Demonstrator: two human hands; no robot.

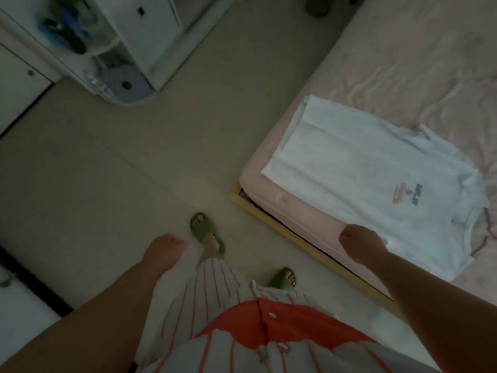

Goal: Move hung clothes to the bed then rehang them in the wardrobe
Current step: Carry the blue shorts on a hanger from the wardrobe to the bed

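Head view: white cotton T-shirt with small blue-and-orange chest print [376,184] spread flat on pink-sheeted bed [419,65], at its near corner. Right hand [359,238] at shirt's lower edge, fingers curled under, grip unclear. Left hand [164,251] over tiled floor [107,170], fingers loosely together, holding nothing.

Dim, flat indoor light, soft motion blur throughout, wide-angle bending at the edges
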